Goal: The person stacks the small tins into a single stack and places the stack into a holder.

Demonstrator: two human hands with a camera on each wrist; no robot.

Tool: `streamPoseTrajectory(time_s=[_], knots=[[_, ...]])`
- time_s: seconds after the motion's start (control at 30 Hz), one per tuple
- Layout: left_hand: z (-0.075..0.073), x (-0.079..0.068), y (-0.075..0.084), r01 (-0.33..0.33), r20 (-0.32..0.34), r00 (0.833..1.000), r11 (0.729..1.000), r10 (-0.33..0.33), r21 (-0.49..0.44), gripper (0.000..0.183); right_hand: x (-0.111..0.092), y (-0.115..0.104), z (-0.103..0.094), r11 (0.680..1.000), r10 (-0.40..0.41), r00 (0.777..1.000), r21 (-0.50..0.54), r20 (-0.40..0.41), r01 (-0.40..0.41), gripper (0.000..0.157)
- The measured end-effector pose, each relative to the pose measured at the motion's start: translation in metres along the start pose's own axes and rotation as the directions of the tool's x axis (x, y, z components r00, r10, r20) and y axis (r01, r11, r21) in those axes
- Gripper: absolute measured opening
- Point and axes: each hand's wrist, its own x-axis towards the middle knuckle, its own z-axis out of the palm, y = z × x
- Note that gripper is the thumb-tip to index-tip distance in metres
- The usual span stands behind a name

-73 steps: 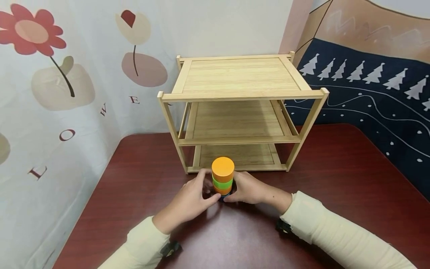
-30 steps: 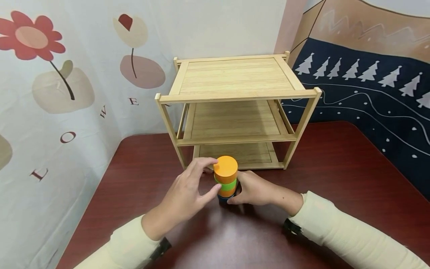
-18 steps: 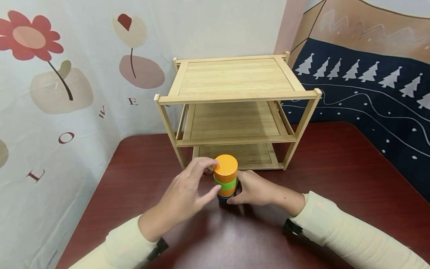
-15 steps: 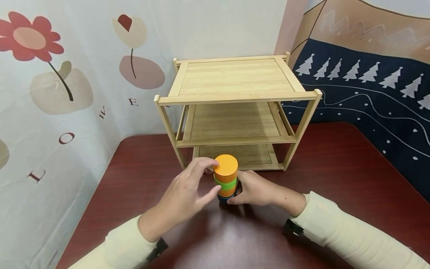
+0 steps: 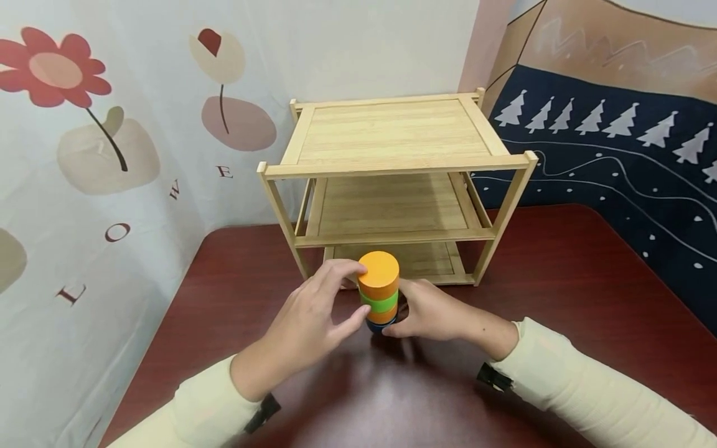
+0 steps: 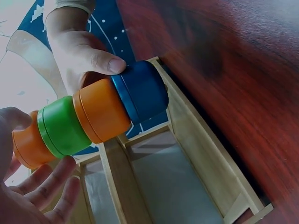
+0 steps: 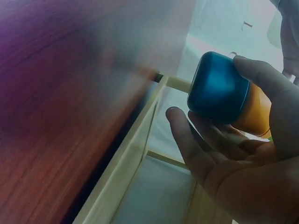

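A tower of small round lidded jars stands in front of me: an orange jar [image 5: 378, 274] on top, then a green jar [image 6: 65, 126], another orange jar [image 6: 103, 111] and a dark blue jar [image 6: 144, 91] as the base. My left hand [image 5: 308, 314] curves round the upper part, index fingertip at the top jar's edge and thumb by the green one; its other fingers spread out behind. Low down, my right hand [image 5: 434, 309] grips the blue jar, thumb on its near side, fingers round the back. The right wrist view shows the blue jar's underside [image 7: 201, 79].
A three-tier wooden rack [image 5: 394, 165] stands right behind the jars on a dark red table [image 5: 224, 286]. A flower-printed cloth [image 5: 140, 124] hangs at the left and back, a navy tree-patterned one [image 5: 605, 137] at the right. Black straps [image 5: 263, 414] show at both cuffs.
My left hand has shifted from low beside the stack up to its top. The stack sits slightly higher and further right in view, with my right hand still round its base.
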Motion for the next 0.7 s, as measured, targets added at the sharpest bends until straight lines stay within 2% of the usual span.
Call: streamPoseTrajectory(time_s=[0.3, 0.57, 0.7], knots=[[0.0, 0.006, 0.005, 0.023, -0.028, 0.999, 0.999, -0.024, -0.038, 0.058, -0.002, -0.004, -0.009, 1.0, -0.019, 0.998, -0.021, -0.068, 0.017, 0.056], [-0.001, 0.009, 0.008, 0.014, -0.065, 0.998, 0.997, -0.019, -0.071, 0.065, -0.007, -0.013, -0.015, 0.999, -0.01, 0.994, 0.034, -0.105, 0.013, 0.056], [0.0, 0.008, 0.011, 0.013, -0.075, 0.997, 0.997, -0.019, -0.082, 0.069, -0.011, -0.016, -0.016, 0.999, 0.003, 0.995, 0.042, -0.096, 0.001, 0.055]])
